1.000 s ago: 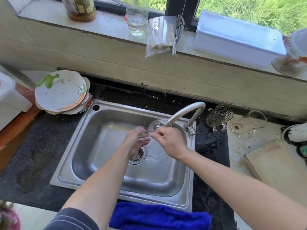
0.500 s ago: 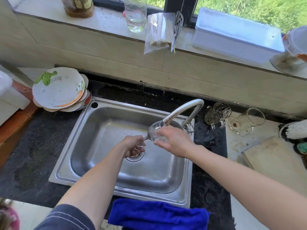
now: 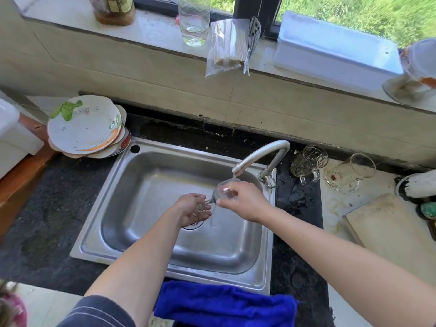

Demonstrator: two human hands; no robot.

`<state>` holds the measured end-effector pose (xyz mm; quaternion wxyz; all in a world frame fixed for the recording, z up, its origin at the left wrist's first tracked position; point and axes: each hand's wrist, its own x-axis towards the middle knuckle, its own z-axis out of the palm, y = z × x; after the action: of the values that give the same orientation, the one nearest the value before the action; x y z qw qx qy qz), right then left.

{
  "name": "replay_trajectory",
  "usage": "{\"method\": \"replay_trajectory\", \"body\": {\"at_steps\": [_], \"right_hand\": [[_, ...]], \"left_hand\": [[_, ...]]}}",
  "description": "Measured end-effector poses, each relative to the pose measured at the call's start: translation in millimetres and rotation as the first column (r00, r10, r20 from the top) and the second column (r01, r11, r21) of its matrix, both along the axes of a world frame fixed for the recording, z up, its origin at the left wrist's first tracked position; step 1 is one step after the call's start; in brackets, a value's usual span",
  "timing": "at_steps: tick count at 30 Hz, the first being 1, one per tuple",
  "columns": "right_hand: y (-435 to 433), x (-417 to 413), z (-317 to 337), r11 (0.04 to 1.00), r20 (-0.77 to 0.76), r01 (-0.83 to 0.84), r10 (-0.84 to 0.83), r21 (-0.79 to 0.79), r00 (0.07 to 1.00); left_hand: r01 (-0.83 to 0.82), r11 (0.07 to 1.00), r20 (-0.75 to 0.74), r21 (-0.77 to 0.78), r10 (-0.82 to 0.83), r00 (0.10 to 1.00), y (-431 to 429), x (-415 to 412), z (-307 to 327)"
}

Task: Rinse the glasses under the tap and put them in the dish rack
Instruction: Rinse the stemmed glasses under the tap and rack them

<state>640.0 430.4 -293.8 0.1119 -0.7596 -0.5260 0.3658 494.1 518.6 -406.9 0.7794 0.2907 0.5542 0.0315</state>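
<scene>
Surface: black speckled stone counter (image 3: 47,208) with a steel sink (image 3: 141,180) set into it. A pale stained slab to the right carries a wooden board (image 3: 389,232).
Room: beige tiled wall (image 3: 141,76) behind, stone window sill (image 3: 151,31) above it, green growth beyond the window (image 3: 354,15).
Left of sink: tilted stack of plates (image 3: 85,125) at the basin's back corner.
Front edge: blue cloth (image 3: 224,303) draped just below the sink.
Sill: brown jar (image 3: 113,8), clear tumbler (image 3: 194,22), bag of sticks (image 3: 224,46), white tray (image 3: 337,53).
Task glass: stemmed glass (image 3: 224,191) over the basin, tipped sideways, bowl right beneath the spout of the tap (image 3: 262,153). A thin thread of water falls from it.
Left hand (image 3: 193,208): fingers curled round the foot and stem.
Right hand (image 3: 245,201): thumb and fingers pinching the bowl at its rim.
Other glasses: handled glass mug (image 3: 308,162) just right of the tap, and a plain glass (image 3: 349,173) beside it with brown dregs inside.
Hidden: drain mostly under the left hand.
Cut off: jar and tumbler lose their tops at the frame edge. Objects at the far right are only partly in view.
Hard to tell: whether the mug and plain glass stand upright or lean, and whether the right fingertips reach inside the bowl. There is a blurred pink shape at bottom left.
</scene>
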Motion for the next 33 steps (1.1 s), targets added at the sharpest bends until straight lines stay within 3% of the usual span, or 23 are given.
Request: {"method": "replay_trajectory", "body": {"at_steps": [2,5,9,14,18,22,25,29,31,33], "right_hand": [[2.8,-6.3,0.2,0.999,0.007,0.049,-0.049,0.018,0.999],[-0.5,-11.7,3.3,0.997,-0.044,-0.081,0.081,0.009,0.996],[-2.1,-6.9,10.5,0.997,0.021,-0.074,0.074,0.024,0.997],[-0.4,-6.4,24.2,0.948,0.078,-0.310,0.316,-0.076,0.946],[3.7,-13.1,20.9,0.975,0.101,-0.212,0.206,0.061,0.973],[-0.3,-2.5,11.1,0.976,0.064,-0.207,0.211,-0.070,0.975],[1.3,-4.0,9.3,0.998,0.054,-0.068,0.067,0.014,0.996],[0.2,-0.5,4.6,0.990,-0.001,-0.136,0.136,-0.026,0.991],[0.6,3.8,-2.3,1.000,0.036,-0.003,0.003,0.010,0.999],[2.5,-3.4,-5.3,0.991,-0.031,0.097,-0.095,0.094,0.995]], "left_hand": [[-0.061,0.998,0.022,-0.026,0.061,0.998,-3.7,0.4,-1.6],[-0.131,0.991,0.026,-0.012,0.131,0.991,-0.3,-3.4,-7.0],[0.006,1.000,-0.013,0.001,-0.006,1.000,1.3,-8.3,-1.6],[0.149,0.989,-0.104,0.018,-0.146,0.984,0.7,-10.3,-1.3],[0.102,0.995,-0.116,0.005,-0.101,0.988,0.3,-5.4,3.9],[0.091,0.995,-0.140,0.038,-0.085,0.987,2.7,-8.6,3.1],[0.087,0.996,-0.145,0.007,-0.085,0.986,-5.5,-5.7,2.3],[0.090,0.996,-0.142,-0.006,-0.090,0.986,-8.3,-4.8,1.9],[0.086,0.996,-0.152,0.004,-0.084,0.985,-9.2,-3.4,2.7],[0.047,0.999,-0.126,-0.012,-0.048,0.991,-10.5,-0.5,6.8]]}}
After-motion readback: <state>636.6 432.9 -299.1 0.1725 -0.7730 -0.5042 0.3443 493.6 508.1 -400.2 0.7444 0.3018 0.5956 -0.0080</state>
